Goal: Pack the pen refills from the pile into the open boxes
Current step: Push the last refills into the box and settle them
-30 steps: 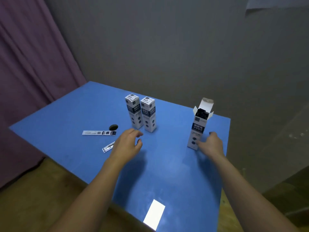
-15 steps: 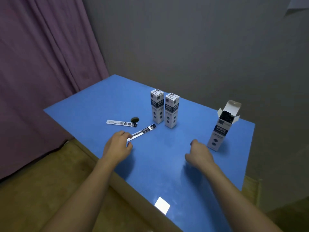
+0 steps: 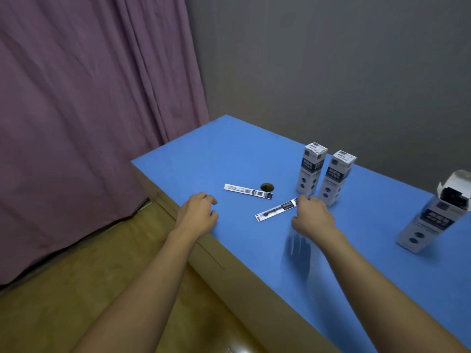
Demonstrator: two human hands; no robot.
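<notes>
Since half a second ago my right hand (image 3: 312, 217) crossed to the nearer white-sleeved pen refill (image 3: 276, 209), fingertips touching its 2 o'clock end, grip unconfirmed. Left hand (image 3: 198, 215) released, empty. Next: pinch, carry to the open white cardboard box (image 3: 430, 220) at 3 o'clock on the blue worktop (image 3: 356, 250).

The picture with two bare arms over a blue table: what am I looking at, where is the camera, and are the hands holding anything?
There is no machine here. A person wears a camera on the head, looking forward and down, so the arms reach in from below. The blue table carries two closed boxes standing side by side, and an open box at the right with dark refills showing at its top. Two packaged refills lie flat: the far refill beside a round hole, and the near refill. The right hand has its fingers at one end of the near refill; whether it grips it is unclear. The left hand holds nothing, resting curled at the table's edge.
</notes>
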